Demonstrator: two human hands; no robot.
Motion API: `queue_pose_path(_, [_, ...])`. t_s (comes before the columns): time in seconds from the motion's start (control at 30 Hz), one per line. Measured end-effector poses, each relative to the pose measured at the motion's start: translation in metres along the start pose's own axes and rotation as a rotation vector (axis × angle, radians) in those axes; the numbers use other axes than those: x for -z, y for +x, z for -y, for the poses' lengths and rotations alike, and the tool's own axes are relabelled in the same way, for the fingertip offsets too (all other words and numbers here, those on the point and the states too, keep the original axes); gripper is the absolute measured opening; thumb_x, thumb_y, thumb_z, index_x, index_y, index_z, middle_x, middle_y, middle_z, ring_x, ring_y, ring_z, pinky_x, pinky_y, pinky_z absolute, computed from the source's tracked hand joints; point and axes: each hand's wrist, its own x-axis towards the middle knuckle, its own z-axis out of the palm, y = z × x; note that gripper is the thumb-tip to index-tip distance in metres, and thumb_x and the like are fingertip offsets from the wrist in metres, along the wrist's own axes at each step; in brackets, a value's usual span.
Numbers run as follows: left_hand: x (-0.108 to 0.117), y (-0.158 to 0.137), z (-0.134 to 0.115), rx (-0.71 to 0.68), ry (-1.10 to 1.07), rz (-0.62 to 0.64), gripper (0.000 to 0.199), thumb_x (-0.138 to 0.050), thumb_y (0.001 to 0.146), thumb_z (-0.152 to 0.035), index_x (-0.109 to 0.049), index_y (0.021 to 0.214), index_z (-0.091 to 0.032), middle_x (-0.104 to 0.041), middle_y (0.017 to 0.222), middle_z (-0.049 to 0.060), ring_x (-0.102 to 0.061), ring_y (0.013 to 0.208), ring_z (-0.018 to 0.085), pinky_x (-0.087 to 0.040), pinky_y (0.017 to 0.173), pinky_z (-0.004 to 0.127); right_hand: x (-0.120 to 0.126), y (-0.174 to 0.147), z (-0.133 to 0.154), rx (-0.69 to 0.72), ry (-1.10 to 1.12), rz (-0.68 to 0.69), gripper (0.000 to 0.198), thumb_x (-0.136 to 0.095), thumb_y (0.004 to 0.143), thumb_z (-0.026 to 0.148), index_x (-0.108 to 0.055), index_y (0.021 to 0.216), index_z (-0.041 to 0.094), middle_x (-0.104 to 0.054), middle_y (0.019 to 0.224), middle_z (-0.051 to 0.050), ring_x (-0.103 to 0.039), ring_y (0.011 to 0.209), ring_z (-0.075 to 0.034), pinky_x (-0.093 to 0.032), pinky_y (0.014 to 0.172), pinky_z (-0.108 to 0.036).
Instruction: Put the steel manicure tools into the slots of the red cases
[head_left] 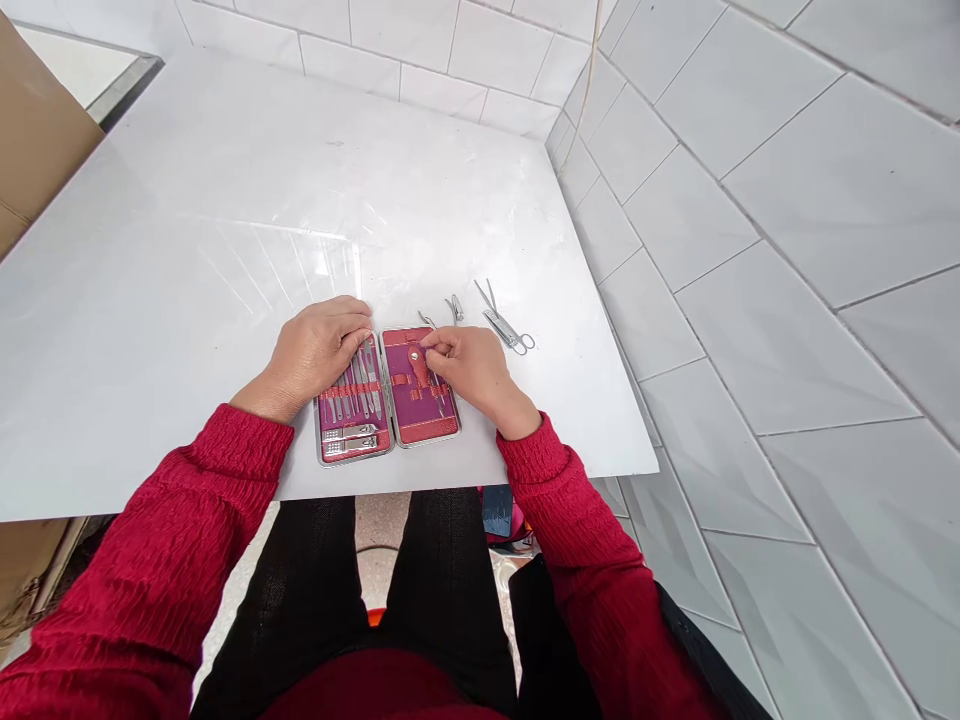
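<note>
An open manicure case point(427, 430) with a red and purple lining lies near the front edge of the table. My left hand point(319, 345) grips the top edge of its left half, fingers together. Several slim metal tools point(352, 390) sit under a red strap there, above two nail clippers point(349, 440). Over the right half, my right hand point(472, 365) pinches thumb and finger together beside a red snap flap point(418, 365); what they hold is hidden. Behind it lie a small metal tool point(426, 319), a small clipper-like tool point(456, 309), scissors point(523, 343) and a larger nail clipper point(498, 325).
The white glossy table point(247, 200) meets a tiled wall point(675, 240) on the right and another at the back. A thin cable point(592, 75) hangs in the corner. Cardboard point(41, 130) stands at the left edge. My legs are beneath the table front.
</note>
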Motion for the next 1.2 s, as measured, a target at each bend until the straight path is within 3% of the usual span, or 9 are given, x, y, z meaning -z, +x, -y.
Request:
queue_pose_path(0.33, [0.000,-0.001,0.002,-0.018,0.023,-0.002,0.039,-0.042,0.102,-0.037,-0.078,0.100,-0.023,-0.075,0.121,0.007,-0.071,0.113,0.028,-0.059,0.094,0.043,0.001,-0.004,0.003,0.054,-0.131,-0.048,0.035,-0.051,0.092,0.017,-0.069,0.062,0.023,-0.068,0.067,0.002,-0.058,0.068,-0.015,-0.034,0.065,-0.027])
queue_pose_path(0.63, [0.000,-0.001,0.004,-0.032,0.022,-0.004,0.038,-0.042,0.102,-0.036,-0.078,0.099,-0.023,-0.076,0.119,0.008,-0.071,0.110,0.028,-0.059,0.092,0.044,0.007,0.005,-0.015,-0.101,-0.228,-0.252,0.020,-0.054,0.096,0.022,-0.071,0.086,0.020,-0.072,0.087,-0.002,-0.059,0.078,-0.017,-0.034,0.067,-0.028])
queue_pose_path(0.77, [0.000,-0.001,0.004,-0.037,0.017,-0.012,0.036,-0.043,0.102,-0.034,-0.077,0.098,-0.023,-0.076,0.117,0.008,-0.072,0.109,0.027,-0.059,0.091,0.043,0.005,0.008,-0.019,-0.094,-0.311,-0.232,0.015,-0.058,0.096,0.022,-0.073,0.094,0.019,-0.071,0.097,-0.004,-0.059,0.081,-0.017,-0.032,0.067,-0.029])
queue_pose_path(0.97, [-0.001,-0.001,0.002,-0.059,0.021,-0.034,0.038,-0.041,0.103,-0.032,-0.077,0.098,-0.020,-0.076,0.115,0.010,-0.072,0.107,0.029,-0.060,0.086,0.044,-0.005,0.009,-0.016,-0.079,-0.439,-0.245,0.026,-0.051,0.095,0.013,-0.067,0.076,0.018,-0.064,0.082,-0.003,-0.050,0.069,-0.016,-0.024,0.061,-0.031])
queue_pose_path(1.2, [-0.001,-0.001,0.001,-0.058,0.025,-0.033,0.037,-0.041,0.102,-0.030,-0.076,0.096,-0.020,-0.076,0.114,0.010,-0.072,0.106,0.028,-0.060,0.086,0.044,-0.007,0.009,-0.022,0.020,-0.273,-0.401,0.019,-0.050,0.098,0.017,-0.064,0.086,0.019,-0.064,0.089,-0.004,-0.053,0.075,-0.017,-0.033,0.067,-0.028])
